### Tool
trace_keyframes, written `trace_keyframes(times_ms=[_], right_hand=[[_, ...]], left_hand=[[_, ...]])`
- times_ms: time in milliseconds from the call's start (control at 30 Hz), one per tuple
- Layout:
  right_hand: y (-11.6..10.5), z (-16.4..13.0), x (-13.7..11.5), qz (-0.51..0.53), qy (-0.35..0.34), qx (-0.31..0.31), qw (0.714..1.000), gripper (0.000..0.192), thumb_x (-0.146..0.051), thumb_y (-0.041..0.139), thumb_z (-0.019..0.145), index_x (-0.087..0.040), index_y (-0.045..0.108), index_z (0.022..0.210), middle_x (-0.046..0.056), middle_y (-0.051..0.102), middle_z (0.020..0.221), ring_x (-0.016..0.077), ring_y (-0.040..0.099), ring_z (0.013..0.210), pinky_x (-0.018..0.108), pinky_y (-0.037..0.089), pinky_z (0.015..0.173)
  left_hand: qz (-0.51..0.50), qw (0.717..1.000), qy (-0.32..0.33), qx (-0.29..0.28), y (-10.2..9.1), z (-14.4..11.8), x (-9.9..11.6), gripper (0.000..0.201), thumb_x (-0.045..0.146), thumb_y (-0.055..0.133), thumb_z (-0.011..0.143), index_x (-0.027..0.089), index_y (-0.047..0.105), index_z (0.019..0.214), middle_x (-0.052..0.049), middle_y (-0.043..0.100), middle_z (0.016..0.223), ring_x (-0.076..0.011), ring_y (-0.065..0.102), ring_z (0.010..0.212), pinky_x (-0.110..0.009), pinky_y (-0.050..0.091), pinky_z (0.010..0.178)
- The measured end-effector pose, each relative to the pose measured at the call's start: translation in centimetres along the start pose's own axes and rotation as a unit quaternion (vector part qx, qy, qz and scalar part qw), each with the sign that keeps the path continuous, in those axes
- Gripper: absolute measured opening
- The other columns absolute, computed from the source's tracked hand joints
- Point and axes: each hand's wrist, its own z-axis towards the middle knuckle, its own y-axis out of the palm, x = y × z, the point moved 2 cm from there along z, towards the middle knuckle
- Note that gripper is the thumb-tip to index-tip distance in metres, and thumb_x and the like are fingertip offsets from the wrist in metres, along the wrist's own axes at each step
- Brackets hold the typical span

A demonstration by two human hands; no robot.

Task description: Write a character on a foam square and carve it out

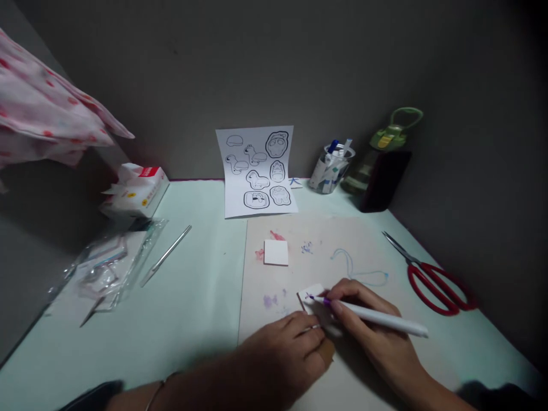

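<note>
- The left hand [285,348] lies flat on the stained paper work mat [363,251], its fingertips pressing the near edge of a small white square piece [311,297]. For a clean line, I judge this hand should keep firm downward pressure so the piece cannot swivel under the nib.
- The small white square piece sits near the front of the mat, between the two hands, slightly turned. It looks thin and flat, plain white, with a few purple strokes at its left part. What the strokes form is too small to tell.
- The right hand [368,319] is closed around a white marker pen [377,319] in a writing grip, its purple tip touching the piece. Short, light strokes, with the heel of the hand resting on the mat, would likely keep the ink from bleeding over the edge.
- A second white square [276,252] lies further back on the mat, well apart, beside red smears.
- Propped against the wall behind is a sheet of outlined cartoon figures [257,171], in easy sight as a reference.
- Red-handled scissors [432,277] lie at the far right, clear of the working arm.
</note>
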Motion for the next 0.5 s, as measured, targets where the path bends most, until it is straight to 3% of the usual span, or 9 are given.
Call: trace_keyframes(times_ms=[233, 500], right_hand=[[0.67, -0.30, 0.00, -0.048, -0.004, -0.003, 0.999, 0.014, -0.033, 0.061, 0.091, -0.024, 0.058, 0.080, -0.002, 0.063, 0.070, 0.0136, 0.061, 0.061, 0.023, 0.049, 0.051], [1.02, -0.39, 0.46, -0.065, -0.014, -0.027, 0.997, 0.013, -0.031, 0.058, 0.094, -0.025, 0.058, 0.083, 0.000, 0.068, 0.077, 0.0152, 0.066, 0.071, 0.024, 0.050, 0.054]], left_hand=[[0.003, 1.000, -0.011, 0.010, 0.51, 0.61, -0.30, 0.024, 0.012, 0.046, 0.101, 0.007, 0.064, 0.116, -0.006, 0.072, 0.100, -0.0192, 0.065, 0.101, -0.030, 0.051, 0.102], [0.002, 1.000, -0.025, -0.004, 0.30, 0.61, -0.39, 0.025, 0.016, 0.047, 0.103, 0.009, 0.062, 0.122, -0.004, 0.071, 0.108, -0.0179, 0.063, 0.107, -0.029, 0.045, 0.108]])
